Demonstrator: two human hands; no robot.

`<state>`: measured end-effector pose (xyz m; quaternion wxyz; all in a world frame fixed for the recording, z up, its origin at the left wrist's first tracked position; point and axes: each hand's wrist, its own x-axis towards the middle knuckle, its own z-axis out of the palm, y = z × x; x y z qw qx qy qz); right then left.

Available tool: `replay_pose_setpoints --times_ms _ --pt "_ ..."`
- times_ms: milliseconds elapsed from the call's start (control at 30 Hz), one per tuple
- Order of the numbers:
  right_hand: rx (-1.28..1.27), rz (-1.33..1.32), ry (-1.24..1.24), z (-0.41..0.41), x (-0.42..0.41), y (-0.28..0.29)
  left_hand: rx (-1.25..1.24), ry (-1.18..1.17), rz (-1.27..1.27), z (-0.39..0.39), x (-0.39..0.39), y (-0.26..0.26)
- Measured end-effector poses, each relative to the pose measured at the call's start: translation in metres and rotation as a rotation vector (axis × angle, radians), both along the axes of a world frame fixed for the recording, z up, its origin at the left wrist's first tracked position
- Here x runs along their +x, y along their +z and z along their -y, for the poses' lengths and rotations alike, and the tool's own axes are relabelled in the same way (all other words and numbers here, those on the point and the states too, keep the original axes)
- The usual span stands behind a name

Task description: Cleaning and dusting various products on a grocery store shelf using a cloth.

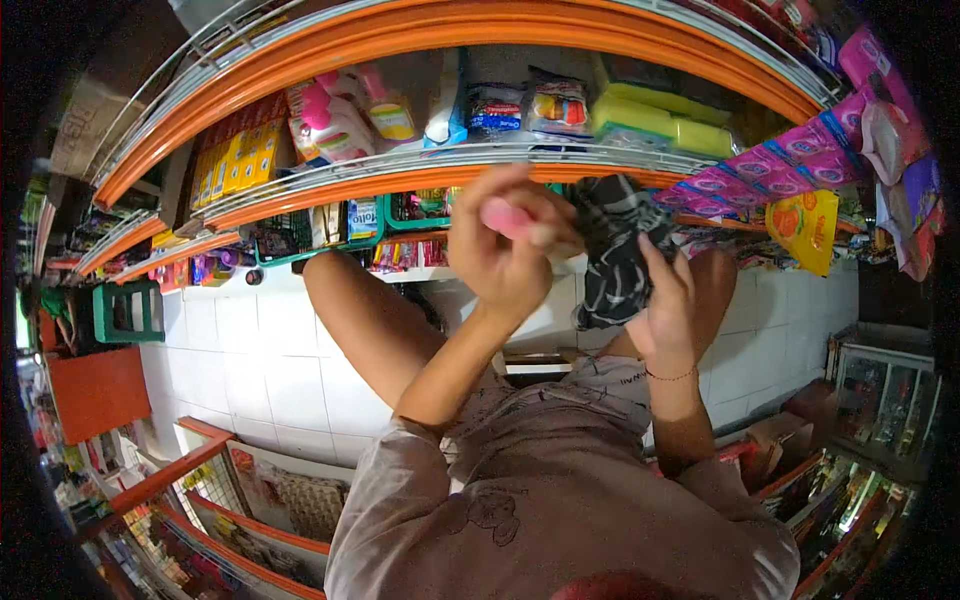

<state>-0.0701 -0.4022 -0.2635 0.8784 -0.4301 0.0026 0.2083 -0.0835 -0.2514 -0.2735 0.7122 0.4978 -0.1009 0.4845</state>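
Observation:
Raised in front of the shelf rack, my left hand [499, 255] has its fingers curled around a small pink object [505, 217], blurred, its kind unclear. Beside it, my right hand [664, 300] grips a crumpled black cloth [615, 259] with a pale pattern. The cloth hangs in folds above my right knee. The left fingertips come close to the cloth's upper left edge; whether they touch it I cannot tell.
An orange-edged wire shelf [420, 180] ahead carries pink bottles [330, 124], yellow boxes [236, 161] and yellow-green sponges [637, 120]. Pink sachet strips [780, 161] hang at right. Green baskets [409, 210] sit lower. A green stool [127, 311] stands left on white tiles [285, 382].

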Motion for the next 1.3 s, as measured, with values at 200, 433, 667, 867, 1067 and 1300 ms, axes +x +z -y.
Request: replay_pose_setpoints --times_ms 200,433,667,867,1067,1300 --pt "-0.611 0.733 0.120 -0.014 0.000 0.000 0.130 0.062 -0.145 -0.019 -0.005 0.005" --pt "-0.603 1.029 0.297 -0.057 0.049 0.036 0.640 0.464 -0.203 -0.098 -0.012 0.066" --pt "-0.763 1.479 0.063 -0.151 0.068 0.039 0.856 0.427 -0.379 -0.142 -0.006 0.076" --pt "-0.793 1.497 0.104 -0.169 0.091 0.027 1.111 0.561 -0.461 -0.164 -0.015 0.085" --pt "-0.838 1.446 0.189 -0.181 0.097 0.015 1.068 0.584 -0.651 -0.176 -0.013 0.066" --pt "-1.008 1.251 0.099 -0.174 0.137 0.014 1.164 0.594 -0.869 -0.182 -0.008 0.053"
